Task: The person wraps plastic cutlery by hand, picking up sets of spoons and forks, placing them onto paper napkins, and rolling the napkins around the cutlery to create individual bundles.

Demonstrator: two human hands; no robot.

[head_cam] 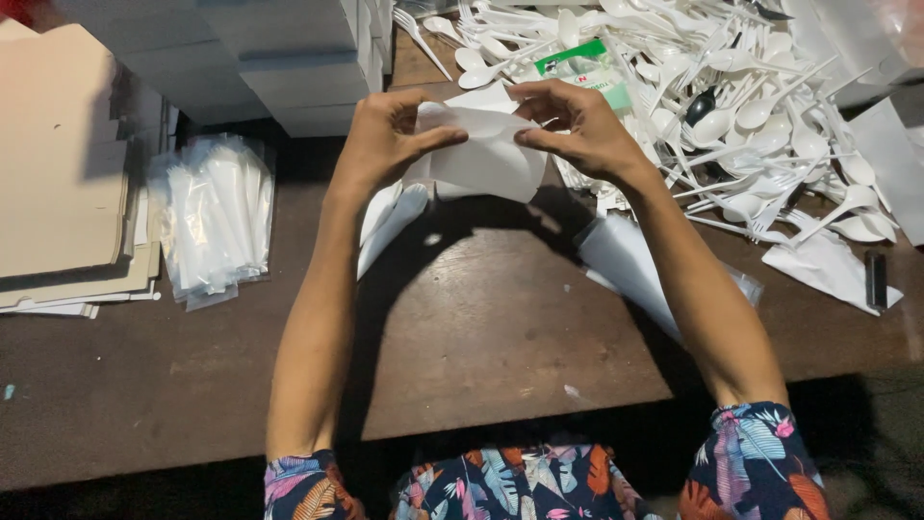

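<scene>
Our left hand (385,135) and right hand (577,125) both pinched a thin white paper napkin (481,154) between thumb and fingers, held up over the brown wooden table (481,327), apparently to fold it. White plastic spoons (390,226) lay just beneath, a heap of white plastic spoons and forks (731,87) to the right, and clear bagged cutlery packs (212,217) to the left.
</scene>
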